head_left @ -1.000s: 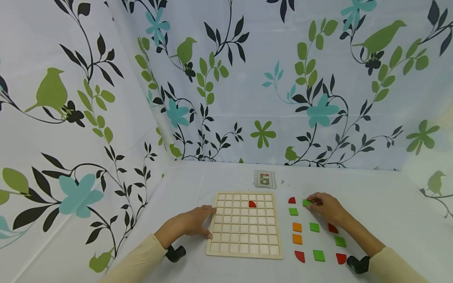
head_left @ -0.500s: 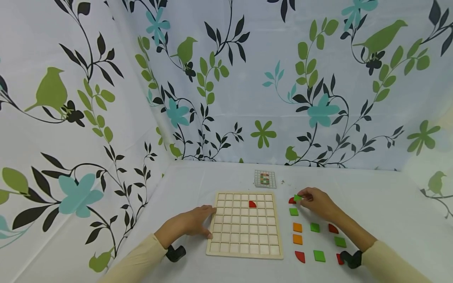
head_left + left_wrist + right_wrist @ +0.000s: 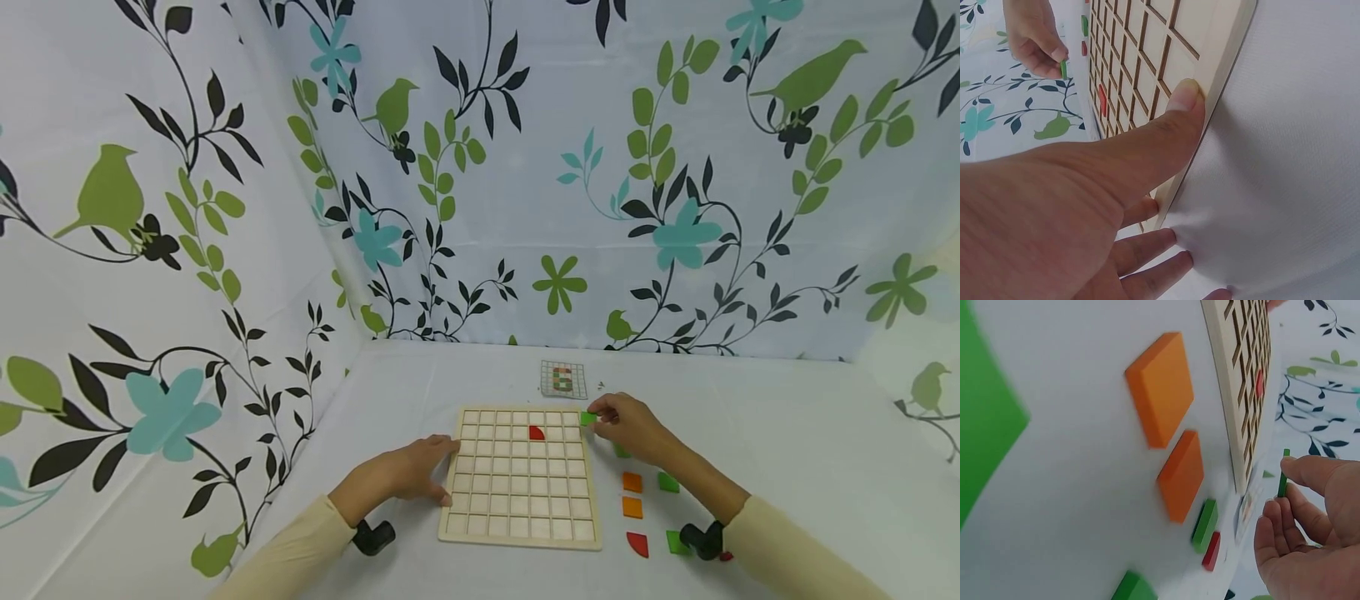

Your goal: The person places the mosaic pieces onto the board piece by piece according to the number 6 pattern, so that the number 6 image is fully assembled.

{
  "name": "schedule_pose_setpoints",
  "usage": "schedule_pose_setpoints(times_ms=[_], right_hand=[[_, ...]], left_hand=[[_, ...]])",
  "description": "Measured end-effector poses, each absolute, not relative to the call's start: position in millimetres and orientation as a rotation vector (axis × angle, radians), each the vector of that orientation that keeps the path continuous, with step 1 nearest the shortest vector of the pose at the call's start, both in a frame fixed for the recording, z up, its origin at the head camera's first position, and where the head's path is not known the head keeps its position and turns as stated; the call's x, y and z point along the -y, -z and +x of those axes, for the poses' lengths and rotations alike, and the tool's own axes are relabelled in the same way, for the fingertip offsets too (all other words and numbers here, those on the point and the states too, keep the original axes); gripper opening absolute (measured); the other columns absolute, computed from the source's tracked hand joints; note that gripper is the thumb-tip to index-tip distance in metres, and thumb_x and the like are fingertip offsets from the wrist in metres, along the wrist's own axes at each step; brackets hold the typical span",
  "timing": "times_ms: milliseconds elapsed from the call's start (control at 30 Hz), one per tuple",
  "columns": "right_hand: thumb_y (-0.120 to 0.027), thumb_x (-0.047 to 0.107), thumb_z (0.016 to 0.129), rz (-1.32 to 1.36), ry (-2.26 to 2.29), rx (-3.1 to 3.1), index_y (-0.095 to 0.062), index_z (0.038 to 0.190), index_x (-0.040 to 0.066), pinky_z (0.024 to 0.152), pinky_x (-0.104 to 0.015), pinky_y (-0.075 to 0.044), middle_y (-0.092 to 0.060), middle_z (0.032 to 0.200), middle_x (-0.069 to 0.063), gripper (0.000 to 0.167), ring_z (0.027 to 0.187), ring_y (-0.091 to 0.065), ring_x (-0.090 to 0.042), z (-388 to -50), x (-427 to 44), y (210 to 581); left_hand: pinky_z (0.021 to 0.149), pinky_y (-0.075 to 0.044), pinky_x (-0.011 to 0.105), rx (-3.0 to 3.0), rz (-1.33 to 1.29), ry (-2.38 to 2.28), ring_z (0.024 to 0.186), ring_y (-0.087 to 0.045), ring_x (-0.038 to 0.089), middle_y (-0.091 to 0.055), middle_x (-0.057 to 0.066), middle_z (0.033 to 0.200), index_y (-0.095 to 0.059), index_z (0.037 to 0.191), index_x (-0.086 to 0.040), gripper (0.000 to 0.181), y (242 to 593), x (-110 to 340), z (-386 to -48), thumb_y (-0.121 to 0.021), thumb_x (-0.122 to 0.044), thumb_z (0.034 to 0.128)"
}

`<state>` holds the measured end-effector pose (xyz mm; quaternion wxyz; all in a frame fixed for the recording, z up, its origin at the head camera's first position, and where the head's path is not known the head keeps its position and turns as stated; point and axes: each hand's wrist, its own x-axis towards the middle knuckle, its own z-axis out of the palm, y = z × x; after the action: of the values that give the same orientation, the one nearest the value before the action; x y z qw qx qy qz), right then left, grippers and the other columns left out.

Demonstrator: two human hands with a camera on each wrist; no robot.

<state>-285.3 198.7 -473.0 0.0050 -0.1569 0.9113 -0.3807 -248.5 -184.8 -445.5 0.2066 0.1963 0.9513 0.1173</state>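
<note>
Where red qtr (image 3: 637, 545) lies R of board (image 3: 519, 485), 2 orange tiles (image 3: 632, 507) sit just beyond it. L hand (image 3: 408, 471), thumb & fingers apart, touches board's L edge. Red pc (image 3: 536, 433) sits in far cell. R hand (image 3: 628, 427) pinches green tile (image 3: 588, 418) nr board's far R corner. Beyond: grid card (image 3: 562, 380), then leaf-print cloth (image 3: 495, 217).

piece (image 3: 536, 433) in board (image 3: 519, 542) | tiles (image 3: 632, 482) right of board | card (image 3: 564, 380) behind board

Curtained-off tabletop workspace (image 3: 810, 417), bird-print fabric (image 3: 525, 192) behind
</note>
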Motion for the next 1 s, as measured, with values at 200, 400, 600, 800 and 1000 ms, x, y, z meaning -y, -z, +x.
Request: schedule_pose_setpoints(times_ms=[200,400,600,800,1000], right_hand=[[-0.073,0.012,0.096,-0.525,1.21,-2.823,-0.071,0.119,-0.001,0.09,-0.039,-0.056,-0.067,0.111,-0.011,0.026,0.099,-0.06,-0.022,-286.5,-181.0,473.8],[-0.076,0.013,0.096,-0.529,1.235,-2.779,-0.072,0.115,0.002,0.088,-0.035,-0.055,-0.066,0.111,-0.009,0.022,0.098,-0.059,-0.019,-286.9,-162.4,477.2],[-0.073,0.007,0.096,-0.596,1.235,-2.759,-0.071,0.114,-0.001,0.089,-0.037,-0.057,-0.067,0.109,-0.008,0.02,0.098,-0.061,-0.019,-287.3,-146.5,477.5],[-0.073,0.004,0.096,-0.661,1.201,-2.759,-0.071,0.114,-0.002,0.088,-0.038,-0.058,-0.069,0.11,-0.01,0.019,0.098,-0.063,-0.021,-292.7,-131.3,475.8],[-0.074,0.0,0.093,-0.717,1.15,-2.789,-0.072,0.109,-0.003,0.085,-0.037,-0.058,-0.068,0.107,-0.012,0.016,0.096,-0.062,-0.021,-298.3,-117.3,476.2]], left_hand=[[0.123,-0.038,0.055,-2.65,0.55,-0.324,0.154,-0.038,0.036,-0.04,0.014,0.167,-0.043,0.16,-0.009,0.09,445.3,183.1,-249.0,-0.089,-0.034,0.0868],[0.123,-0.038,0.055,-2.649,0.538,-0.321,0.154,-0.039,0.036,-0.04,0.015,0.167,-0.043,0.16,-0.009,0.09,445.4,181.9,-248.7,-0.089,-0.033,0.0865],[0.123,-0.038,0.055,-2.646,0.529,-0.322,0.154,-0.039,0.037,-0.039,0.015,0.167,-0.043,0.16,-0.009,0.09,445.4,181.9,-248.2,-0.089,-0.033,0.0865],[0.123,-0.038,0.056,-2.654,0.521,-0.305,0.154,-0.039,0.036,-0.04,0.014,0.167,-0.043,0.16,-0.009,0.09,445.7,182.4,-248.8,-0.089,-0.034,0.086],[0.122,-0.039,0.056,-2.658,0.517,-0.304,0.153,-0.04,0.037,-0.04,0.014,0.167,-0.044,0.159,-0.009,0.09,444.1,182.4,-248.5,-0.09,-0.033,0.0859]])
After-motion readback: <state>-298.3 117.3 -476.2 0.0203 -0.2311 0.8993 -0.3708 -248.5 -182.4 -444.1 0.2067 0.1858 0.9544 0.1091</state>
